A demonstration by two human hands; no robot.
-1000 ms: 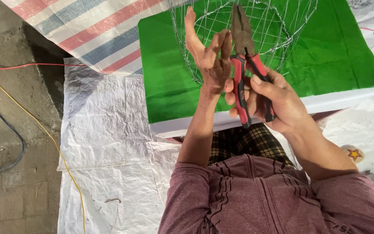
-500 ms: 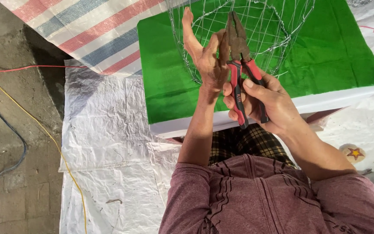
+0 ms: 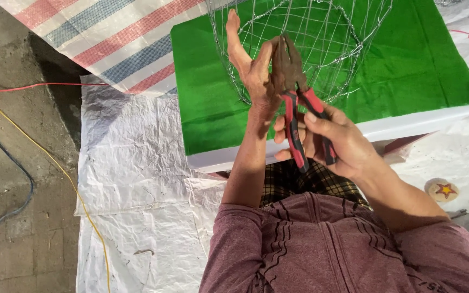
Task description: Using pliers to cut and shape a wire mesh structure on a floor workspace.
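We take the wire basket (image 3: 310, 49) as our landmark; it stands on the green-covered low table (image 3: 419, 70), its mesh rising past the top edge of the view.

Grip state: the left hand (image 3: 256, 76) is raised against the near wall of the basket, thumb stretched up along the mesh and fingers curled at the wire beside the plier head; we cannot tell whether it pinches a strand or only steadies it. The right hand (image 3: 335, 138) is closed round both red-and-black handles of the pliers (image 3: 294, 92), just below the basket. The rusty jaws stand together at the mesh; whether a wire lies between them we cannot tell.

Risks, in our judgement:
- The left fingers lie touching the plier head; a slip of the jaws off thin wire could nip them.
- Cut or loose wire ends in the mesh could prick the bare left hand.
- A hard pull with the pliers could tip the light basket toward the person or bend its wall, since nothing but the left hand steadies it.
- The cords lying on the ground well left of the basket could catch a foot.

Count: one basket, one pair of pliers, one table, two hands, one white sheet (image 3: 137, 163) under the table, one striped sheet (image 3: 109, 38) left of the basket, three cords (red (image 3: 44, 86), yellow (image 3: 55, 163), dark (image 3: 12, 163)).
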